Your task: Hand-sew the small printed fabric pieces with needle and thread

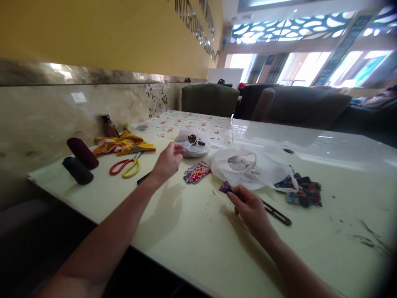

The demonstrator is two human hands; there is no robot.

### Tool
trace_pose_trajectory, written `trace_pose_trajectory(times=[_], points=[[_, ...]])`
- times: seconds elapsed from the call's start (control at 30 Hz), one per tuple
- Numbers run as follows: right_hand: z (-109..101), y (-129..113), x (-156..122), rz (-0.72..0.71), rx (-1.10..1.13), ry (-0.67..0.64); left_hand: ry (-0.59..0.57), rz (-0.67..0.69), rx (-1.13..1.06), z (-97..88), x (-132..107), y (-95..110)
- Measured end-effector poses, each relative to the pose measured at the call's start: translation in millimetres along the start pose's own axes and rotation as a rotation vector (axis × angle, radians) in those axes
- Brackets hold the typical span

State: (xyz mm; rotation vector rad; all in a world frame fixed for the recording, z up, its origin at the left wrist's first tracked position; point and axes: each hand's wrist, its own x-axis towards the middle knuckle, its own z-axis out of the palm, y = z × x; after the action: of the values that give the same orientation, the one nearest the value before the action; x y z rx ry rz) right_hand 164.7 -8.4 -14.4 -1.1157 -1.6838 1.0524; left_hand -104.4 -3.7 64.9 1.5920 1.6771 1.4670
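Observation:
My right hand [249, 207] pinches a small piece of purple patterned cloth [225, 187] above the table. A thin pale thread hangs in a loop below that hand. Behind it a dark slotted bar [277, 213] sticks out; whether my hand touches it I cannot tell. My left hand [167, 162] is empty, fingers loosely bent and a little apart, at the near left side of a white plastic bag [186, 151] with small dark pieces in it. Between my hands lies a stack of red and grey patterned cloth pieces [197, 172].
Red-and-yellow-handled scissors [132, 169], a maroon thread roll [82, 153], a dark thread roll [77, 170], yellow cloth [124, 142] and a brown bottle [109, 125] are at left. A larger white bag [263, 165] and dark patterned pieces [305, 192] lie right. Chairs [211, 99] stand beyond.

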Motion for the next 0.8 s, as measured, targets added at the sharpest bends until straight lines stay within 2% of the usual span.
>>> trace_pose_trajectory(times=[0.07,0.17,0.27,0.37,0.5,0.6,0.63,0.7,0.8], points=[[0.7,-1.3,-0.2,0.003,0.017,-0.006,-0.025,-0.022,0.146,-27.5,0.3,-3.4],[4.1,-4.5,-2.3,-0.02,0.003,-0.016,-0.044,-0.038,0.396,-58.4,-14.4,-17.2],[7.0,-8.5,-5.2,-0.053,-0.02,-0.038,-0.104,-0.067,0.567,-72.3,-34.7,-35.1],[7.8,-11.5,-7.1,-0.063,-0.026,-0.054,-0.148,-0.012,0.676,-74.4,-48.6,-51.8],[7.6,-13.4,-7.6,-0.064,-0.022,-0.041,-0.242,-0.001,0.736,-71.5,-54.7,-59.8],[9.5,-14.7,-8.4,-0.059,0.03,-0.04,-0.181,0.045,0.704,-61.7,-58.4,-45.2],[10.8,-15.2,-9.1,-0.048,0.073,-0.05,-0.141,0.077,0.649,-55.0,-60.6,-36.9],[14.0,-16.1,-11.2,-0.007,0.187,-0.073,-0.169,0.048,0.427,-35.0,-66.8,-18.9],[18.5,-17.5,-15.0,0.06,0.337,-0.099,-0.366,-0.112,-0.043,7.2,-76.8,2.5]])
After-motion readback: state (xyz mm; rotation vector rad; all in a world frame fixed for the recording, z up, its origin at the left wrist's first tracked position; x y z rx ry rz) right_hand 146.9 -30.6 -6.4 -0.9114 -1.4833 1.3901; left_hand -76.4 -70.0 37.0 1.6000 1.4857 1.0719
